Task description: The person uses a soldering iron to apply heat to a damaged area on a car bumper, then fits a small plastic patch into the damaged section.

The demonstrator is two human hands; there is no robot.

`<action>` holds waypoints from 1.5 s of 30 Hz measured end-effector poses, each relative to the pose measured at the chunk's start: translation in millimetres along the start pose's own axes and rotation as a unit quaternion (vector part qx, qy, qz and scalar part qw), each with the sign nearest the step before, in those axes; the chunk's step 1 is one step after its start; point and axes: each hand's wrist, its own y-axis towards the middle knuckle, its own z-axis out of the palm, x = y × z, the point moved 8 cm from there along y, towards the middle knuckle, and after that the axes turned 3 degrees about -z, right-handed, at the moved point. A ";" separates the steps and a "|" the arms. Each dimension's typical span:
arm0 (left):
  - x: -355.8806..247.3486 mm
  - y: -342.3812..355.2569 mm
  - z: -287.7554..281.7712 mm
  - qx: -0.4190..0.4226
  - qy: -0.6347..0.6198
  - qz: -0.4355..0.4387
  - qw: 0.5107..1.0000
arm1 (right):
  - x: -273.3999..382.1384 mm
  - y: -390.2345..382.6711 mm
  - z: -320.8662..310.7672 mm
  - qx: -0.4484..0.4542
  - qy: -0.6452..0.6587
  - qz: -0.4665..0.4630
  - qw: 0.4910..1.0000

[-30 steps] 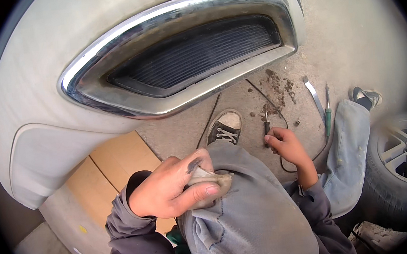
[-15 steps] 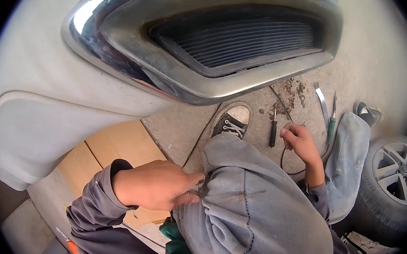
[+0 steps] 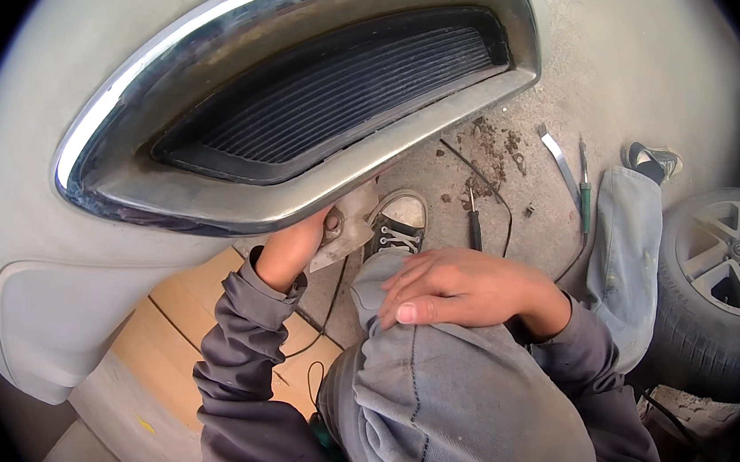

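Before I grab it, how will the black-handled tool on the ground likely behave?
The black-handled tool should feel stiff, given its straight metal shaft; probably light, being slim. It could roll if nudged, with nothing visibly pinning it.

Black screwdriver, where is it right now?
In the head view, the black screwdriver lies on the ground right of centre, between the left shoe and the cable, just beyond the right hand.

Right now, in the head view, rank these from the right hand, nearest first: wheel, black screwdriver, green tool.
1. Black screwdriver, just ahead of the right hand
2. Green tool, ahead and right
3. Wheel, far right
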 end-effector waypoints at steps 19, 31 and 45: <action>-14.0 24.9 160.0 0.253 -0.400 -0.162 0.866 | -66.7 -117.0 -71.8 -0.425 0.223 0.099 0.872; -1.4 53.5 132.0 0.118 0.097 -0.042 0.987 | -140.3 -143.3 -106.3 -0.505 0.286 0.057 0.813; 37.2 58.6 151.5 0.062 0.107 -0.058 0.991 | -100.7 -130.9 -169.6 -0.627 0.304 -0.090 0.711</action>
